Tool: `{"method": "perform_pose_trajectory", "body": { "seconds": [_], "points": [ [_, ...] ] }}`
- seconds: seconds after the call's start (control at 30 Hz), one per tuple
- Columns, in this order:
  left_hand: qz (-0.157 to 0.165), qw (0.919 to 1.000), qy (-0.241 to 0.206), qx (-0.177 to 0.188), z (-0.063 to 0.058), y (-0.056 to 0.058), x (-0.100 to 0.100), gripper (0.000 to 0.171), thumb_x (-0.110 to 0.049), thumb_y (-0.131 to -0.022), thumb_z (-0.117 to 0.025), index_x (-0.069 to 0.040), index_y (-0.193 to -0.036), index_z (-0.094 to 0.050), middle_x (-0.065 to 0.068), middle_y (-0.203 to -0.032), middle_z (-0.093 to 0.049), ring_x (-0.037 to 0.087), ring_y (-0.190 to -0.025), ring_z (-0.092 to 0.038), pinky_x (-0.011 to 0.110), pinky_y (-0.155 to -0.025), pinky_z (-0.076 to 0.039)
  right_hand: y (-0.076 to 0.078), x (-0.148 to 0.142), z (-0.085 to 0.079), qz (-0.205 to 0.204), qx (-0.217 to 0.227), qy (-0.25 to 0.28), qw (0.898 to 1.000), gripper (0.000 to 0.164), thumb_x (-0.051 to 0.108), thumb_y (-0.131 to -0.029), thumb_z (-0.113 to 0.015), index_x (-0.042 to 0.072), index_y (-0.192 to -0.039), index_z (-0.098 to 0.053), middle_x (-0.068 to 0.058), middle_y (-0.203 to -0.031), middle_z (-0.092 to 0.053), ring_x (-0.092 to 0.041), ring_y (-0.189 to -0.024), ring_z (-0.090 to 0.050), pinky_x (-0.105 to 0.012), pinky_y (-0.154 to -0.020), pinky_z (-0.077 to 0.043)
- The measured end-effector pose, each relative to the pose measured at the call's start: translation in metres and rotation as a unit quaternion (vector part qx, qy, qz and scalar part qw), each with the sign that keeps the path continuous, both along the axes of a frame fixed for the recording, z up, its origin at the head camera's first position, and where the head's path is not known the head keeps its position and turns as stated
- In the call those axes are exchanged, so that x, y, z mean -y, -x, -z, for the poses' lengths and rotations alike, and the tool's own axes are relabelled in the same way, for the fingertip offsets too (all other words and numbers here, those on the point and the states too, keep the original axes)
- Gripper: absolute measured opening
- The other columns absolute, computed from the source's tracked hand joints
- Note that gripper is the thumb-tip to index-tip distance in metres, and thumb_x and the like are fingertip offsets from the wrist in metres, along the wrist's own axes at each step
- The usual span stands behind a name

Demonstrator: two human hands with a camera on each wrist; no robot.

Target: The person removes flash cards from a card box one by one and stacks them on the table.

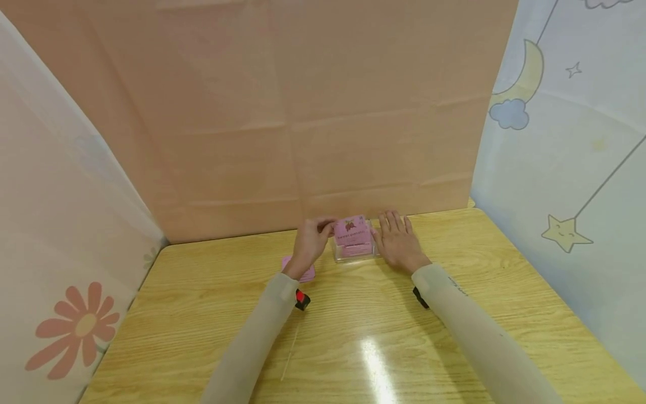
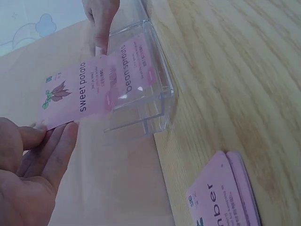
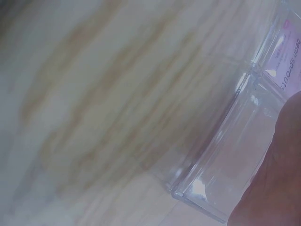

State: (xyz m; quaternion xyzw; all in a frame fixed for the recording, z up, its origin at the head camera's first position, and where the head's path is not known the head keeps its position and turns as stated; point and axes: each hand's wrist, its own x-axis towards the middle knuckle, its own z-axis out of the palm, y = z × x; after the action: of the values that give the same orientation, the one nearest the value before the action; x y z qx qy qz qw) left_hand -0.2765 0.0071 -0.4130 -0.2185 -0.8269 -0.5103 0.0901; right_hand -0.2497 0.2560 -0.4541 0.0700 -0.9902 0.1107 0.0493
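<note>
My left hand (image 1: 310,242) pinches the lower edge of a pink "sweet potato" card (image 2: 70,92) between thumb and fingers. The card overlaps a clear plastic box (image 2: 165,94), where a pink "bean sprouts" card (image 2: 136,70) shows through the plastic. Beside the box's right side lies my right hand (image 1: 398,244), its fingers straight and spread. In the left wrist view, a digit of that hand reaches the box's edge near the sweet potato card; whether it touches the card I cannot tell. Behind my left wrist sits a small stack of pink cards (image 2: 218,193).
The wooden table (image 1: 202,314) ends at a tan cloth backdrop (image 1: 227,140) just behind the box. Patterned curtains (image 1: 570,146) stand along both sides. Black bands (image 1: 303,301) with cameras are on my wrists, and a thin cord (image 1: 290,353) hangs by the left one.
</note>
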Motion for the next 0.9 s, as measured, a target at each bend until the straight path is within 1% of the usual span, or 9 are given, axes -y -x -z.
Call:
{"method": "perform_pose_trajectory", "body": {
  "seconds": [0.13, 0.3, 0.37, 0.5, 0.57, 0.73, 0.77, 0.8, 0.9],
  "points": [
    [-0.008, 0.9996, -0.026, 0.012, -0.003, -0.001, 0.005, 0.019, -0.010, -0.102, -0.068, -0.002, -0.114, -0.080, 0.018, -0.106, -0.080, 0.034, -0.091, -0.080, 0.021, -0.073, -0.064, 0.002, -0.001, 0.001, -0.002, -0.007, 0.004, 1.000, 0.071, 0.044, -0.114, -0.018, -0.003, -0.167, -0.010, -0.026, -0.176, -0.006, -0.045, -0.164, -0.002, -0.065, -0.133, 0.003],
    [-0.002, 0.9978, -0.057, 0.033, -0.006, -0.004, 0.012, 0.018, -0.010, -0.101, -0.071, 0.000, -0.113, -0.079, 0.019, -0.101, -0.079, 0.039, -0.091, -0.079, 0.023, -0.072, -0.065, 0.003, -0.001, 0.002, -0.005, -0.014, 0.004, 1.000, 0.072, 0.046, -0.114, -0.018, -0.003, -0.167, -0.012, -0.027, -0.175, -0.008, -0.047, -0.164, -0.004, -0.066, -0.133, 0.001],
    [0.001, 0.9966, -0.069, 0.044, -0.006, -0.005, 0.014, 0.017, -0.009, -0.100, -0.071, 0.000, -0.112, -0.079, 0.019, -0.101, -0.079, 0.037, -0.089, -0.079, 0.025, -0.072, -0.066, 0.003, -0.002, 0.003, -0.001, -0.011, -0.002, 1.000, 0.072, 0.047, -0.114, -0.017, -0.002, -0.167, -0.011, -0.026, -0.176, -0.007, -0.045, -0.164, -0.003, -0.065, -0.134, 0.001],
    [0.006, 0.9933, -0.096, 0.064, -0.004, -0.007, 0.019, 0.016, -0.008, -0.099, -0.072, 0.002, -0.110, -0.079, 0.021, -0.102, -0.079, 0.031, -0.087, -0.080, 0.026, -0.073, -0.066, 0.001, -0.001, 0.001, -0.002, -0.011, -0.005, 1.000, 0.072, 0.046, -0.114, -0.018, -0.002, -0.167, -0.011, -0.026, -0.176, -0.007, -0.046, -0.164, -0.005, -0.065, -0.133, 0.000],
    [0.006, 0.9920, -0.104, 0.072, -0.003, -0.008, 0.022, 0.016, -0.008, -0.099, -0.073, 0.002, -0.109, -0.079, 0.022, -0.103, -0.079, 0.032, -0.088, -0.080, 0.027, -0.074, -0.067, 0.000, 0.000, 0.001, -0.001, -0.009, -0.006, 1.000, 0.071, 0.045, -0.115, -0.018, -0.002, -0.167, -0.010, -0.024, -0.176, -0.006, -0.045, -0.164, -0.004, -0.064, -0.134, 0.001],
    [0.005, 0.9887, -0.119, 0.092, -0.002, -0.012, 0.028, 0.017, -0.008, -0.098, -0.074, 0.003, -0.110, -0.079, 0.024, -0.103, -0.079, 0.042, -0.093, -0.079, 0.043, -0.082, -0.067, 0.000, -0.001, 0.001, -0.003, -0.007, -0.004, 1.000, 0.071, 0.045, -0.115, -0.017, -0.002, -0.167, -0.008, -0.024, -0.176, -0.006, -0.045, -0.164, -0.004, -0.065, -0.133, 0.002],
    [0.005, 0.9878, -0.123, 0.096, -0.002, -0.012, 0.030, 0.018, -0.008, -0.098, -0.074, 0.003, -0.111, -0.078, 0.024, -0.103, -0.079, 0.043, -0.093, -0.079, 0.046, -0.083, -0.066, 0.000, -0.001, 0.001, -0.003, -0.008, -0.003, 1.000, 0.071, 0.045, -0.114, -0.016, -0.002, -0.167, -0.008, -0.024, -0.176, -0.006, -0.045, -0.164, -0.003, -0.065, -0.133, 0.002],
    [0.005, 0.9870, -0.126, 0.099, -0.002, -0.012, 0.032, 0.018, -0.008, -0.098, -0.073, 0.004, -0.111, -0.078, 0.025, -0.104, -0.079, 0.043, -0.093, -0.079, 0.048, -0.084, -0.066, 0.000, -0.001, 0.001, -0.005, -0.008, -0.002, 1.000, 0.071, 0.045, -0.114, -0.016, -0.002, -0.167, -0.008, -0.024, -0.176, -0.007, -0.046, -0.164, -0.003, -0.065, -0.133, 0.002],
    [-0.001, 0.9839, -0.136, 0.117, -0.002, -0.012, 0.038, 0.019, -0.009, -0.099, -0.073, 0.004, -0.113, -0.078, 0.025, -0.106, -0.079, 0.040, -0.092, -0.080, 0.045, -0.083, -0.067, 0.000, -0.001, 0.001, -0.006, -0.008, -0.001, 1.000, 0.071, 0.045, -0.114, -0.017, -0.002, -0.167, -0.009, -0.025, -0.176, -0.007, -0.046, -0.164, -0.003, -0.066, -0.133, 0.001]
  ]
}}
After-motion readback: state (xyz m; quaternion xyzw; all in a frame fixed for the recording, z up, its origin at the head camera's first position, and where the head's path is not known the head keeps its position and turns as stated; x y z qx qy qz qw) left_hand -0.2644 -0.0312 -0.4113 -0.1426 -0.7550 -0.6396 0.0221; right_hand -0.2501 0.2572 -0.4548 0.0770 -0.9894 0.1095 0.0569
